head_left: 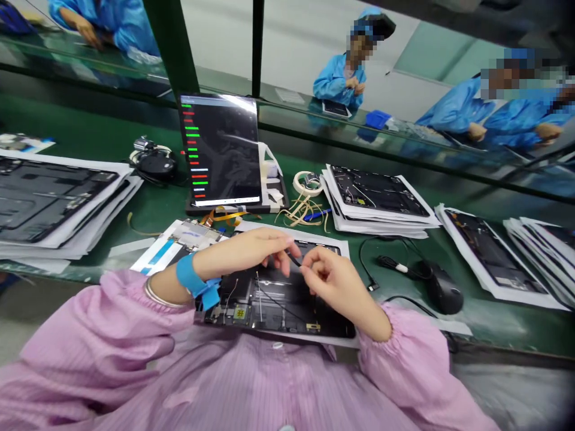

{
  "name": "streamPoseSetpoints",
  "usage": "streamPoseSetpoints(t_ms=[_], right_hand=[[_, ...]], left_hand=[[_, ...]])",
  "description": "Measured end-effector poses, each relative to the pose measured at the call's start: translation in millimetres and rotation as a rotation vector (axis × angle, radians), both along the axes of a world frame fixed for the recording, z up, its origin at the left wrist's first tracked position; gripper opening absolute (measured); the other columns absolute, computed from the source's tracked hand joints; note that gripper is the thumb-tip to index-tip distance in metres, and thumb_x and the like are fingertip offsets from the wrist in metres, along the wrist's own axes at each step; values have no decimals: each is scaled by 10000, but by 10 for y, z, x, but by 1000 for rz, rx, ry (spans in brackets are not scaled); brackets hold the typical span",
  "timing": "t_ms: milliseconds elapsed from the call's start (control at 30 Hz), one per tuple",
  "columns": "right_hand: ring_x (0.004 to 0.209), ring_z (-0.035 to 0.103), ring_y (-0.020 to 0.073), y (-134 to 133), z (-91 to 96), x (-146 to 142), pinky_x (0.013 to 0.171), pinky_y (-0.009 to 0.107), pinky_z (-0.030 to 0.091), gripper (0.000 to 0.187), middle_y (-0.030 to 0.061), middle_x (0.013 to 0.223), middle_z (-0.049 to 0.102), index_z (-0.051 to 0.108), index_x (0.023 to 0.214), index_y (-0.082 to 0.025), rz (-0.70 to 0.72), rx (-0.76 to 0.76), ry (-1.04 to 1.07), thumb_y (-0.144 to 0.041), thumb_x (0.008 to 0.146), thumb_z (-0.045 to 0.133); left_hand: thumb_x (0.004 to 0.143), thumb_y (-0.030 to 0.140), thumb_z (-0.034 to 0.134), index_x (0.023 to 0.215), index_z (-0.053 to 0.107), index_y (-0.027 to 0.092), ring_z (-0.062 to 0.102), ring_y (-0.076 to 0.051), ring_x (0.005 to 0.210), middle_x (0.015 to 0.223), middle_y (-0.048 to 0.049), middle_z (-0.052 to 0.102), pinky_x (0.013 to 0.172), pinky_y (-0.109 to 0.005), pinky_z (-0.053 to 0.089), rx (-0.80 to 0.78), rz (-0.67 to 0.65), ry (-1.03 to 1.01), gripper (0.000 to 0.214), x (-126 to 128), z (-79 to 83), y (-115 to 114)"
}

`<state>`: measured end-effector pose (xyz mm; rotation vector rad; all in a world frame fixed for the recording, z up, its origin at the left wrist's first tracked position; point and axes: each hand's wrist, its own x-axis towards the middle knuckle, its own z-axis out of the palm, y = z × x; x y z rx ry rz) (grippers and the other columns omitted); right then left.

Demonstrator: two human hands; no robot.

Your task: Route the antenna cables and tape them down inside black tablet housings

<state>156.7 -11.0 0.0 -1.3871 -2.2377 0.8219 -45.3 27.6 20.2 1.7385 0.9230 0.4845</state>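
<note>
A dark tablet-like casing [287, 299] lies in front of me, with thin cables, a battery-like black block and small boards inside it. Above its upper part, a thin black strip [294, 259] spans the short gap between my two hands. My left hand [265, 248] reaches in with bent fingers closed at one end of the strip; a blue band is round that wrist. At the other end, my right hand [330, 275] pinches the strip between thumb and forefinger. The fingertips partly hide both ends, so its exact kind is unclear.
A lit screen [220, 149] stands behind the casing. Stacked casings on white sheets lie left [49, 197] and right [377, 191]. Beside me are a black mouse [442, 287], a tape roll [308, 182] and a circuit board [193, 236]. Co-workers in blue sit beyond.
</note>
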Motion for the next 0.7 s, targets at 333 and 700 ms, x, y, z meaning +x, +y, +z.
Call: streamPoseSetpoints(t_ms=[333, 700], right_hand=[[604, 563, 138, -245, -12, 316, 582, 264, 438, 134, 11, 684, 621, 590, 814, -203, -223, 156, 322, -287, 880, 509], [534, 568, 117, -344, -31, 745, 432, 206, 419, 205, 0, 661, 638, 607, 1003, -186, -408, -247, 735, -324, 869, 537]], left_hand=[[922, 375, 420, 914, 621, 168, 550, -121, 721, 778, -13, 612, 644, -227, 442, -7, 24, -300, 288, 582, 147, -131], [825, 278, 565, 891, 609, 157, 525, -91, 577, 720, 7, 579, 518, -197, 429, -182, -78, -244, 146, 930, -90, -57]])
